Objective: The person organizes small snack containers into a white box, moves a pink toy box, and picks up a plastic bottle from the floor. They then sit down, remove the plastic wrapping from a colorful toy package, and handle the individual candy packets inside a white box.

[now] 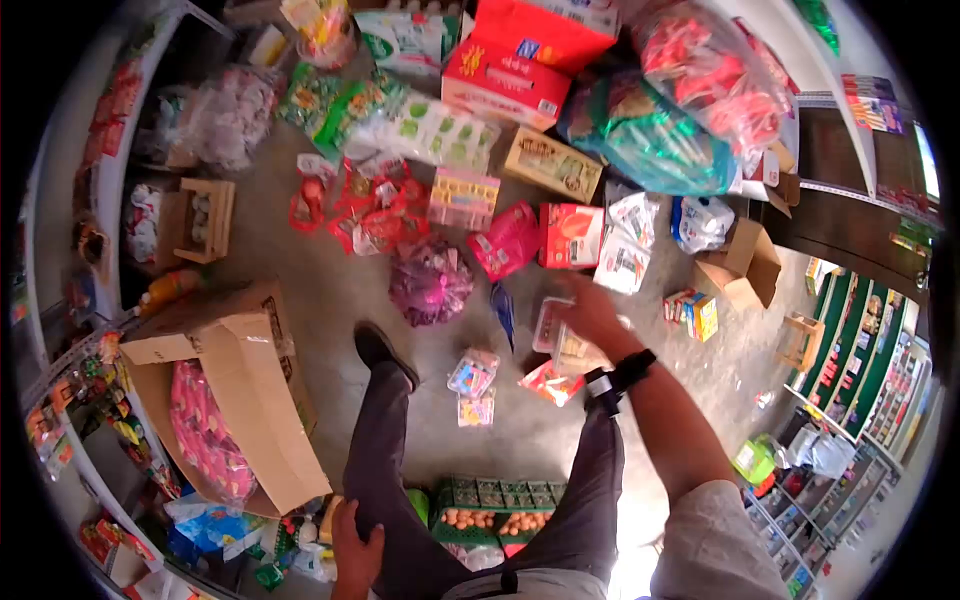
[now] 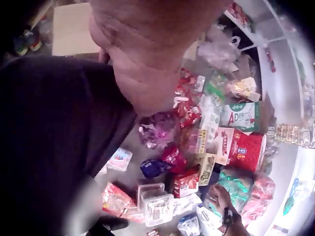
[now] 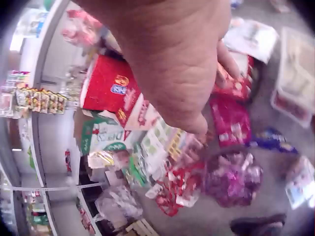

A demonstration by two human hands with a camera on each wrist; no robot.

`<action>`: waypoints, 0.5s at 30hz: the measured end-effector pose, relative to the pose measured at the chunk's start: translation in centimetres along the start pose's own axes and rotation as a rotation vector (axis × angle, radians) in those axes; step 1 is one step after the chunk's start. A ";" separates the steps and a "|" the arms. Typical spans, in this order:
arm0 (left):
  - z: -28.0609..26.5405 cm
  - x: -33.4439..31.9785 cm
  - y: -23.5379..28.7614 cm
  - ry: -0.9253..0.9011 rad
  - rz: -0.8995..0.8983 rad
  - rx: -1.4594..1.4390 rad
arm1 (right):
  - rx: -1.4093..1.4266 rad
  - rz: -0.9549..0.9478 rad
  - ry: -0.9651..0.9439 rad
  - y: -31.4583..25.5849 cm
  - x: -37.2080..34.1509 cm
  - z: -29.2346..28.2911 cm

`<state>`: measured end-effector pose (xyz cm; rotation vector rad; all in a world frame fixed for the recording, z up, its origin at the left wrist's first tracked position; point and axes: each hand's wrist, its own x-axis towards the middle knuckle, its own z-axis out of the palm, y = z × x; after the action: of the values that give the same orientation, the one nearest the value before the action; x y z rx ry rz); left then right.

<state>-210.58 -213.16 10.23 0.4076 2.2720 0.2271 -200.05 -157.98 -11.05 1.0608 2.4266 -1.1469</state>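
Note:
In the head view my right hand (image 1: pixel 592 315) reaches forward over clear plastic boxes (image 1: pixel 578 355), partly covering them, its fingers loosely extended and nothing visible in them. Just beyond the fingers stand a red box (image 1: pixel 572 237) and white packets (image 1: pixel 622 264). From the right wrist, the thumb and fingers of the hand (image 3: pixel 172 69) overlap the red box and a magenta bag (image 3: pixel 230 120). My left hand (image 1: pixel 357 548) is by my left thigh, fingers relaxed and holding nothing; its wrist camera sees mostly the wrist and dark trousers (image 2: pixel 64 132).
A purple bag (image 1: pixel 430 282), red packets (image 1: pixel 378 205) and a blue packet (image 1: pixel 503 315) lie on the floor ahead. A large open carton (image 1: pixel 255 400) stands at left. Egg trays (image 1: pixel 500 493) sit between my legs. Shelves (image 1: pixel 850 350) line the right side.

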 end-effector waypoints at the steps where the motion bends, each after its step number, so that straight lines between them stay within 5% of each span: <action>1: 0.3 -0.4 -0.9 -0.038 -0.120 -0.131 | 0.080 0.108 -0.197 0.6 -1.4 3.3; 3: 0.3 -3.8 -3.3 -0.091 -0.380 -0.387 | -0.018 0.151 -0.462 -0.8 -6.7 5.0; 4: 1.2 -6.8 -7.2 -0.129 -0.475 -0.471 | 0.090 -0.047 -0.433 4.4 -11.0 7.9; 5: 2.0 -9.6 -10.8 -0.164 -0.569 -0.557 | -0.101 0.013 -0.536 4.0 -14.5 5.5; 8: -2.5 -15.2 -8.4 -0.654 -0.477 -0.229 | -0.176 0.469 -0.617 9.2 -27.7 -2.3; 10: -2.9 -19.7 -4.7 -0.744 -0.600 -0.283 | -0.280 0.631 -0.459 15.6 -42.3 -9.7; 11: -2.7 -21.1 -2.8 -0.768 -0.638 -0.294 | -0.457 0.651 -0.532 21.6 -53.5 -13.3; 13: -1.6 -23.5 0.3 -0.727 -0.645 -0.306 | -0.585 0.941 -0.663 18.5 -67.5 -22.1; 15: -0.6 -24.9 2.8 -0.675 -0.620 -0.303 | -0.414 1.165 -0.734 13.4 -75.1 -25.9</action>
<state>-194.76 -219.54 28.54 -0.3440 1.5630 0.0862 -135.95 -170.96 35.97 1.2754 1.0538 -0.4379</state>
